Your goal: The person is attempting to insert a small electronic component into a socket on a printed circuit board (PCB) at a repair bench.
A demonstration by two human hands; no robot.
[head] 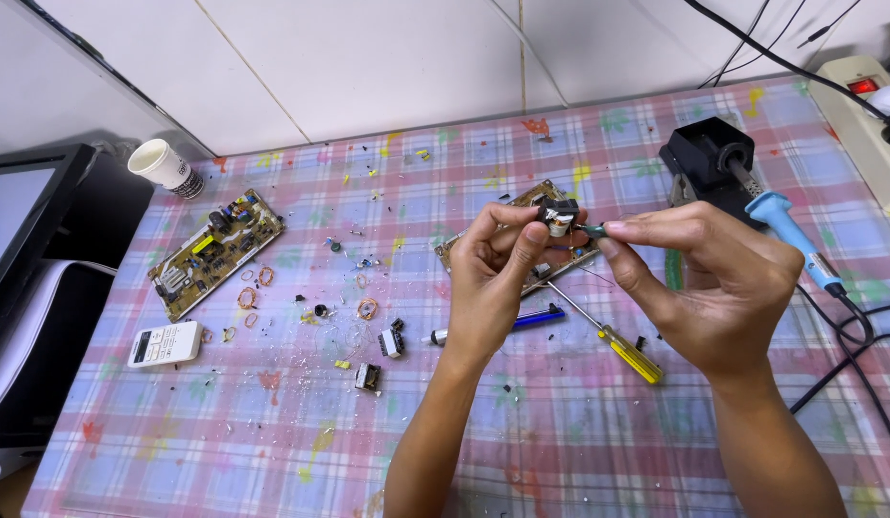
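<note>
My left hand (498,273) pinches a small black and white transformer-like component (560,216) between thumb and fingers, held up above the table. My right hand (713,278) grips a thin green-tipped tool (593,230) whose tip touches that component. Beneath both hands lies a circuit board (536,197), mostly hidden by them. A yellow-handled screwdriver (627,350) and a blue pen-like tool (536,317) lie on the checked tablecloth (272,432) just under my hands.
A second circuit board (214,251) lies at the left, with copper wire coils (248,297) and small parts scattered near it. A white remote (164,343), a paper cup (165,166), a blue-handled soldering iron (785,230) in its black stand (709,153), a power strip (862,110) and cables surround the area.
</note>
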